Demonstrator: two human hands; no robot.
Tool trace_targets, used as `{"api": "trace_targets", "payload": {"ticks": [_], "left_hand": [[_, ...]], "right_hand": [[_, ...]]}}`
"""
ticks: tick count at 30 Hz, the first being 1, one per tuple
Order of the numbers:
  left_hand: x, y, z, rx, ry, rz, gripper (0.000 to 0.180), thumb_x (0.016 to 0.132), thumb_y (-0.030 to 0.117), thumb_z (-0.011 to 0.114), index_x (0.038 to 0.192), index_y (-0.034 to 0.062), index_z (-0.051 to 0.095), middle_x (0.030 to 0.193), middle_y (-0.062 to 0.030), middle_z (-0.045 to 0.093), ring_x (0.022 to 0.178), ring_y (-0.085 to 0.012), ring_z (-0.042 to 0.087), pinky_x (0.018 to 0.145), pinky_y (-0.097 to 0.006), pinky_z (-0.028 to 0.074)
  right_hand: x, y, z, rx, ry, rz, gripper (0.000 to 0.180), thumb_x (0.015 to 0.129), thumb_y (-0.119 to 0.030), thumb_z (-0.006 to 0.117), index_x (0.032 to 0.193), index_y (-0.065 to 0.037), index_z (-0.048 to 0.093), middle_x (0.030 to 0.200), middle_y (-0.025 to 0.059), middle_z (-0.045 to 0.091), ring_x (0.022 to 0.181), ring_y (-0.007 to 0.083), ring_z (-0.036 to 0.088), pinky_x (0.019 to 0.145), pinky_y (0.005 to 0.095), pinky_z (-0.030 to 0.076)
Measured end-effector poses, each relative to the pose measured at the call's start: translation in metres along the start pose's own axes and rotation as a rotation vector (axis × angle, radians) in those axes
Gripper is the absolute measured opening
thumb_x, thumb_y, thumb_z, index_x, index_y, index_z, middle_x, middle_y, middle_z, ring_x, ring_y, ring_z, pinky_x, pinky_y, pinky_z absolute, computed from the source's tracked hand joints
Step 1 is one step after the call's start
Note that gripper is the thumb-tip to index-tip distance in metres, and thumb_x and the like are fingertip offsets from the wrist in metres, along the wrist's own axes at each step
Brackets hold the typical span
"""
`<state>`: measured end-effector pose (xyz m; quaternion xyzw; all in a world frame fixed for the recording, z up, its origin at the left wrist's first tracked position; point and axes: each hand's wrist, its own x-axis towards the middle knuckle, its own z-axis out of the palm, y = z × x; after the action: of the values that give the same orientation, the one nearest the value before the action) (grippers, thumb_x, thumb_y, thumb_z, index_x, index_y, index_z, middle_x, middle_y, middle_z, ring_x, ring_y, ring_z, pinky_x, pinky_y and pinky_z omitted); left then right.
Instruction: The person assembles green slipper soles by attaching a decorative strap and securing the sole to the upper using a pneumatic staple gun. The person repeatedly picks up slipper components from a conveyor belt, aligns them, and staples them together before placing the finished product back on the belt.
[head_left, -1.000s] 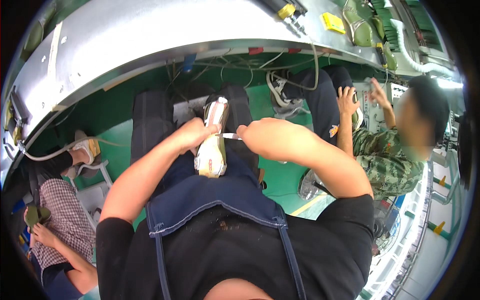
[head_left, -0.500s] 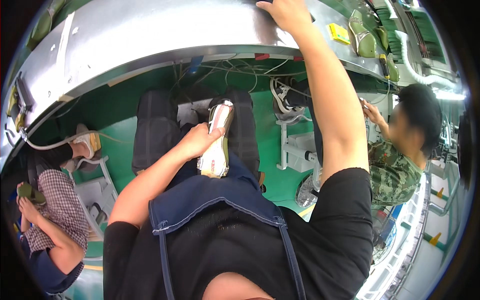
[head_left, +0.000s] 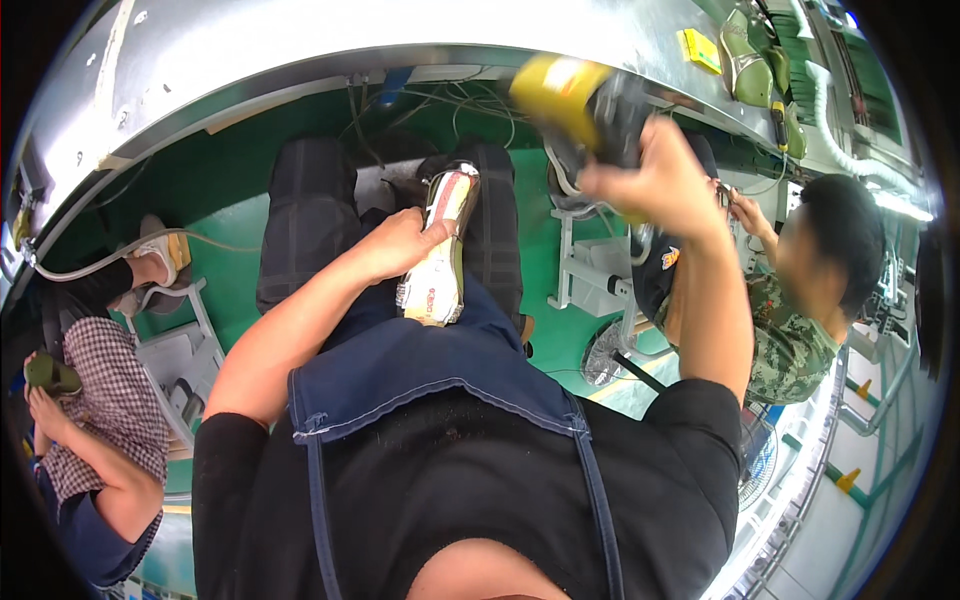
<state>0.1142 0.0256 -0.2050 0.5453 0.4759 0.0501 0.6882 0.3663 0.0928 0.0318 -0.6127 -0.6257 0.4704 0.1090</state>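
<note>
Across my lap lies a green shoe upper on a last [head_left: 438, 285], its whitish underside turned up and its toe pointing toward me or away, I cannot tell. My left hand [head_left: 412, 243] is wrapped round its middle, with the thumb on the underside. To the right, above the floor in front of the bench, my right hand [head_left: 662, 185] grips a chunky yellow-and-black tool [head_left: 570, 95]. Motion smears the tool, so its exact kind cannot be made out. It is apart from the shoe upper.
A metal workbench [head_left: 300, 30] curves across the front, with cables [head_left: 470, 105] hanging under it. A yellow box [head_left: 700, 50] and green shoe uppers [head_left: 745, 65] stand at its right. One co-worker [head_left: 800, 290] sits at right, another [head_left: 115, 400] at left, holding a green piece.
My right hand has come back from the bench top toward me and now carries the yellow-and-black tool. My left hand keeps hold of the shoe upper, and the view has shifted slightly.
</note>
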Motion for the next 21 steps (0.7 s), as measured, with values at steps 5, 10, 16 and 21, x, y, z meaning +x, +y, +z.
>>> {"api": "trace_targets", "payload": {"ticks": [5, 10, 16, 21], "left_hand": [[0.008, -0.009, -0.003, -0.004, -0.032, 0.004, 0.056, 0.105, 0.042, 0.056, 0.122, -0.0103, 0.065, 0.106, -0.0212, 0.074, 0.096, -0.0258, 0.073, 0.088, -0.039, 0.055], [0.001, 0.002, -0.007, 0.019, -0.091, 0.003, 0.057, 0.107, 0.045, 0.053, 0.123, -0.0089, 0.065, 0.106, -0.0205, 0.074, 0.096, -0.0251, 0.073, 0.087, -0.039, 0.055], [0.007, -0.009, -0.005, 0.063, -0.111, 0.021, 0.060, 0.107, 0.049, 0.053, 0.122, -0.0083, 0.066, 0.105, -0.0193, 0.074, 0.096, -0.0248, 0.072, 0.087, -0.039, 0.055], [0.008, -0.015, -0.007, 0.024, -0.102, 0.038, 0.061, 0.107, 0.050, 0.053, 0.123, -0.0076, 0.065, 0.106, -0.0185, 0.074, 0.096, -0.0233, 0.071, 0.087, -0.039, 0.055]], "right_hand": [[-0.030, 0.040, 0.054, -0.052, -0.306, 0.135, 0.037, 0.072, -0.009, 0.079, 0.103, 0.005, 0.066, 0.078, 0.0053, 0.065, 0.072, 0.0099, 0.057, 0.066, 0.0316, 0.050], [-0.040, 0.068, 0.067, 0.051, -0.363, 0.242, 0.038, 0.072, -0.005, 0.078, 0.107, 0.005, 0.065, 0.080, 0.0019, 0.066, 0.072, 0.0081, 0.059, 0.067, 0.0277, 0.050], [-0.041, 0.079, 0.071, 0.064, -0.361, 0.206, 0.038, 0.072, -0.008, 0.077, 0.106, 0.006, 0.066, 0.075, 0.0035, 0.065, 0.065, 0.0099, 0.057, 0.059, 0.0299, 0.049], [-0.038, 0.080, 0.075, 0.092, -0.369, 0.233, 0.037, 0.072, -0.007, 0.078, 0.105, 0.005, 0.065, 0.078, 0.0017, 0.065, 0.068, 0.0089, 0.056, 0.063, 0.0286, 0.049]]}}
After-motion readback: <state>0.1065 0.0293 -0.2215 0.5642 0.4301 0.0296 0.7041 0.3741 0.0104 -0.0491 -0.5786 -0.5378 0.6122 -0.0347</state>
